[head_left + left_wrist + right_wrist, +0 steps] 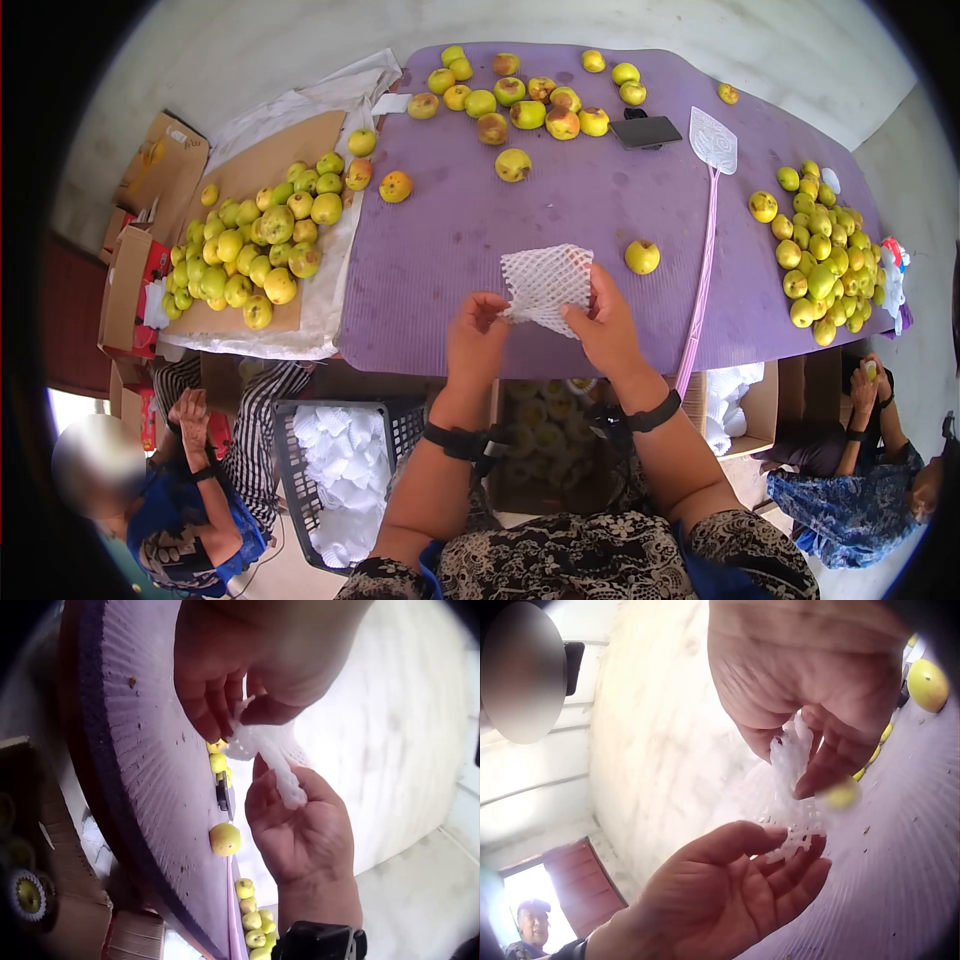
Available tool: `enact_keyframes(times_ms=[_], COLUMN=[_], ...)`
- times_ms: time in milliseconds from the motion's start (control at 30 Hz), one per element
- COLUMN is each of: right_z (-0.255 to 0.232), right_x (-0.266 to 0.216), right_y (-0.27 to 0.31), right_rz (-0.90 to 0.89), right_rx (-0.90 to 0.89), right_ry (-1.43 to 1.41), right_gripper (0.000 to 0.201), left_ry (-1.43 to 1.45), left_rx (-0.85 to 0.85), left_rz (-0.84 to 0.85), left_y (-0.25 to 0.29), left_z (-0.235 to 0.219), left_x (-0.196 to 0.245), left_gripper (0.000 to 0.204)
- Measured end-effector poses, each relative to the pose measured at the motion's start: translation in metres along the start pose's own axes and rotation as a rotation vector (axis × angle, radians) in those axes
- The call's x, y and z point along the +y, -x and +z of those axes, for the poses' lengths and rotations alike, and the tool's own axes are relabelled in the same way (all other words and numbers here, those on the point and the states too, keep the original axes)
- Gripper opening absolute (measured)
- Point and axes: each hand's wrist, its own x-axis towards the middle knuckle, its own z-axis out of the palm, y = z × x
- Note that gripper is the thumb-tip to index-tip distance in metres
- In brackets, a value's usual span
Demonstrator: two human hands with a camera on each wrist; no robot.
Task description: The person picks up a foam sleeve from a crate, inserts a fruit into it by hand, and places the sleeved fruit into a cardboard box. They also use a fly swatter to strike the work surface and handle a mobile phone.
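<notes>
Between my two hands, a white foam fruit net (548, 285) is spread out over the purple mat. My left hand (476, 335) pinches its lower left edge between thumb and fingers. On the other side my right hand (606, 325) grips the net's right edge, thumb in front. In the left wrist view the foam net (262, 750) looks folded and narrow, seen from its side. The right wrist view has the net (791, 780) running between both sets of fingertips. A single yellow-green apple (642, 257) lies on the mat just right of my right hand.
Apples are heaped on cardboard (250, 240) at left and in a pile (825, 255) at right; several lie at the back near a dark phone-like device (647, 132). A pink-handled fly swatter (712, 150) crosses the mat. Below stand a crate of foam nets (340, 480) and boxes. Two people sit at the sides.
</notes>
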Motion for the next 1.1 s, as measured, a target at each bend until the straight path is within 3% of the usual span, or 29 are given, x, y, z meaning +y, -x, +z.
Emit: enact_keyframes(times_ms=[33, 100, 133, 200, 233, 300, 333, 400, 433, 500, 633, 700, 733, 800, 833, 900, 933, 967, 1067, 1100], right_z=[-0.002, -0.004, -0.004, -0.002, -0.003, -0.005, -0.005, -0.006, -0.008, -0.012, -0.009, -0.002, -0.001, 0.001, 0.0, 0.001, 0.003, 0.002, 0.002, 0.005], right_x=[0.0, 0.0, -0.003, -0.01, -0.017, -0.03, -0.031, -0.033, -0.031, -0.03, -0.037, -0.032, -0.027, -0.024, -0.028, -0.038, -0.026, -0.025, -0.04, -0.045], right_y=[0.001, 0.005, 0.009, 0.016, 0.017, 0.015, 0.016, 0.018, 0.018, 0.015, 0.012, 0.012, 0.014, 0.016, 0.017, 0.019, 0.02, 0.02, 0.021, 0.024], right_rz=[-0.004, 0.056, 0.052, -0.044, -0.045, -0.192, -0.194, -0.179, -0.178, -0.114, -0.122, -0.163, -0.169, 0.164, 0.163, 0.477, 0.361, 0.361, 0.382, 0.289], right_rx=[0.009, -0.022, -0.005, -0.076, -0.062, -0.463, -0.452, -0.428, -0.42, -0.339, -0.232, -0.028, -0.015, -0.266, -0.254, -0.504, -0.504, -0.498, -0.548, -0.547], right_ry=[0.005, 0.033, 0.042, 0.367, 0.373, 0.555, 0.559, 0.455, 0.459, 0.281, 0.286, 0.124, 0.131, -0.023, -0.021, -0.038, -0.092, -0.088, -0.074, -0.059], right_gripper=[0.058, 0.053, 0.053, 0.04, 0.04, 0.031, 0.031, 0.025, 0.025, 0.025, 0.035, 0.045, 0.045, 0.057, 0.057, 0.054, 0.047, 0.047, 0.038, 0.032], left_ry=[0.002, 0.024, 0.03, -0.18, -0.174, -0.374, -0.372, -0.135, -0.134, -0.244, -0.07, 0.185, 0.207, 0.169, 0.129, 0.169, 0.093, 0.017, 0.113, 0.192], left_rx=[-0.011, 0.134, 0.116, 0.15, 0.135, -0.003, -0.014, -0.341, -0.35, -0.449, -0.414, -0.241, -0.249, -0.333, -0.403, -0.489, -0.532, -0.573, -0.56, -0.526], left_rz=[0.002, 0.223, 0.223, 0.59, 0.592, 0.592, 0.596, 0.021, 0.021, -0.208, -0.295, -0.167, -0.179, -0.218, -0.258, -0.303, -0.319, -0.334, -0.344, -0.309], left_y=[0.001, 0.006, 0.009, 0.017, 0.02, 0.026, 0.026, 0.028, 0.029, 0.031, 0.028, 0.029, 0.029, 0.03, 0.032, 0.035, 0.037, 0.04, 0.048, 0.05], left_z=[-0.003, -0.004, -0.004, 0.0, 0.006, 0.015, 0.014, 0.008, 0.007, 0.008, 0.005, 0.01, 0.008, 0.012, 0.013, 0.01, 0.014, 0.018, 0.027, 0.029], left_x=[0.001, 0.006, 0.012, 0.028, 0.035, 0.047, 0.045, 0.04, 0.04, 0.041, 0.038, 0.049, 0.048, 0.05, 0.049, 0.025, 0.02, 0.016, 0.019, 0.02], left_gripper=[0.041, 0.042, 0.042, 0.052, 0.052, 0.063, 0.063, 0.061, 0.061, 0.052, 0.043, 0.045, 0.042, 0.041, 0.04, 0.036, 0.034, 0.031, 0.025, 0.022])
